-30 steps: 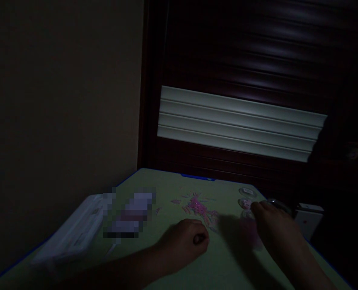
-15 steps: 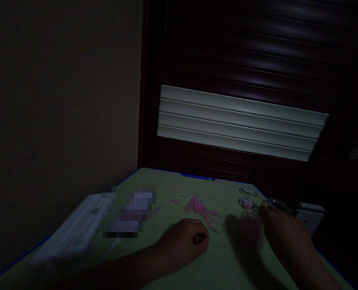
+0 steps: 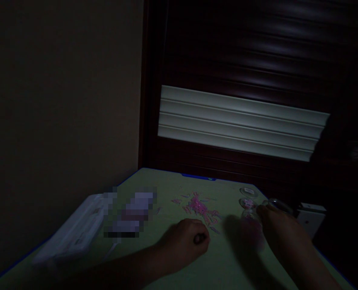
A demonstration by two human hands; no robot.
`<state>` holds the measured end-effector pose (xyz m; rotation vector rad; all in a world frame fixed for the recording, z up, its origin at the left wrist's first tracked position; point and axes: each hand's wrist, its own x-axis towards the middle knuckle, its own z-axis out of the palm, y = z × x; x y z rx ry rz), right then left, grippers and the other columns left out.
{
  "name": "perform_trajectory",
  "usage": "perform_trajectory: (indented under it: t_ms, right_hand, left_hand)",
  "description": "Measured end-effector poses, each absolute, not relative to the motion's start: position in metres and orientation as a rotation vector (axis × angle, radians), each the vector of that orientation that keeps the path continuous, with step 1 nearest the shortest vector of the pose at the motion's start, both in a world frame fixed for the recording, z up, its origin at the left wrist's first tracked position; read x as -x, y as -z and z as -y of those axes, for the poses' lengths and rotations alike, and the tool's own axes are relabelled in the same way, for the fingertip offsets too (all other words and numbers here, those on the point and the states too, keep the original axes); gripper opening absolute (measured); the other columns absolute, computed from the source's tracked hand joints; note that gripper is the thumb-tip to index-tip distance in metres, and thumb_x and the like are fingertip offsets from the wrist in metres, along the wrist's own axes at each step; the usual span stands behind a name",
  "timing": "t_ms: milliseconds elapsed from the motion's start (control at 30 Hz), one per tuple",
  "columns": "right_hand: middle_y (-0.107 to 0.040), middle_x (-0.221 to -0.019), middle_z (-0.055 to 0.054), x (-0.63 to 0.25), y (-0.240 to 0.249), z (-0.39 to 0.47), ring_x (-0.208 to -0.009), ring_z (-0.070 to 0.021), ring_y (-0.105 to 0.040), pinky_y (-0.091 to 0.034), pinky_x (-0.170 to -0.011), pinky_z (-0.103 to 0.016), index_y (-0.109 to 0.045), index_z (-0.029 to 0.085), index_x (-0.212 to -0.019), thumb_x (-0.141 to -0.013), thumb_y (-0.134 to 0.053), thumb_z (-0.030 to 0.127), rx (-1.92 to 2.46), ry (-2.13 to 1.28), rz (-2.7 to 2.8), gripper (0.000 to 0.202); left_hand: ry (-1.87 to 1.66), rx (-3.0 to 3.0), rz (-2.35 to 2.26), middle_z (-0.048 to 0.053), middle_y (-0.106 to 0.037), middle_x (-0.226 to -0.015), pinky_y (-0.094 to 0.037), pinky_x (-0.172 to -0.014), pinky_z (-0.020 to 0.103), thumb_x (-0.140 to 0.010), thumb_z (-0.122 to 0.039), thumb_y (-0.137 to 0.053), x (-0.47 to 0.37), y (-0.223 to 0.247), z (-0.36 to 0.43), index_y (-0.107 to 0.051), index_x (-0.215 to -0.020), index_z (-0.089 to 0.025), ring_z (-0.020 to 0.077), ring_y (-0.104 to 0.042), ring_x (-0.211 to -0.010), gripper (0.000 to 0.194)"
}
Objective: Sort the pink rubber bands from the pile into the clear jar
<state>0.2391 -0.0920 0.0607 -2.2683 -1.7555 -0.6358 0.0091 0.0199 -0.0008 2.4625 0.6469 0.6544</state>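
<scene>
My left hand [image 3: 194,239] rests on the table, its fingers curled into a loose fist with a dark hollow facing right. Whatever it may hold is hidden. Just beyond it lies a pile of small pink pieces [image 3: 199,206], some slim ones scattered around. My right hand [image 3: 277,227] is closed at the right side, fingertips pinched beside a blurred clear container with pink contents [image 3: 252,233]. What those fingers grip is too dark to make out. Behind them are a small round clear container with pink bits [image 3: 247,203] and a clear round lid or dish [image 3: 248,192].
A white flat box [image 3: 73,229] lies at the left, beside a pixelated patch. A clear round rim [image 3: 277,205] shows behind my right hand. A white box [image 3: 311,219] stands past the table's right edge. The green table [image 3: 161,179] meets a dark slatted panel.
My right hand has shifted slightly left toward the pink-filled container. The left hand stays nearly where it was, still curled.
</scene>
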Motion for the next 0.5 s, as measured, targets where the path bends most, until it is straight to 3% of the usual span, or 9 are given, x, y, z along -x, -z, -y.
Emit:
perform_trajectory:
  t_ms: [100, 233, 500]
  right_hand:
    - [-0.069, -0.093, -0.013, -0.234, -0.063, 0.09, -0.077, -0.0251, -0.065, -0.044, -0.063, -0.033, -0.066, 0.018, -0.093, -0.08, -0.041, 0.006, 2.301, 0.553, 1.775, 0.031]
    - [-0.066, -0.077, -0.006, -0.217, -0.064, 0.088, -0.066, -0.0181, -0.062, -0.039, -0.059, -0.027, -0.062, 0.02, -0.069, -0.083, -0.04, 0.009, 2.156, 0.387, 1.889, 0.028]
    - [-0.062, -0.075, -0.003, -0.193, -0.063, 0.086, -0.068, -0.0161, -0.059, -0.038, -0.06, -0.024, -0.064, 0.021, -0.078, -0.087, -0.042, 0.015, 1.836, 0.281, 2.042, 0.024]
  left_hand:
    - [-0.646, -2.471, -0.643, -0.002, -0.06, -0.074, -0.036, -0.059, 0.019, -0.076, -0.018, -0.051, -0.009, 0.0, -0.02, -0.065, -0.077, -0.018, 0.0109, -0.053, -0.066, 0.014]
    - [-0.65, -2.486, -0.639, -0.002, -0.06, -0.075, -0.036, -0.059, 0.019, -0.075, -0.018, -0.051, -0.01, 0.001, -0.02, -0.065, -0.077, -0.019, 0.011, -0.052, -0.066, 0.014]
    - [-0.65, -2.498, -0.646, -0.002, -0.06, -0.074, -0.035, -0.059, 0.019, -0.077, -0.019, -0.052, -0.011, 0.002, -0.021, -0.066, -0.079, -0.019, 0.0109, -0.052, -0.065, 0.014]
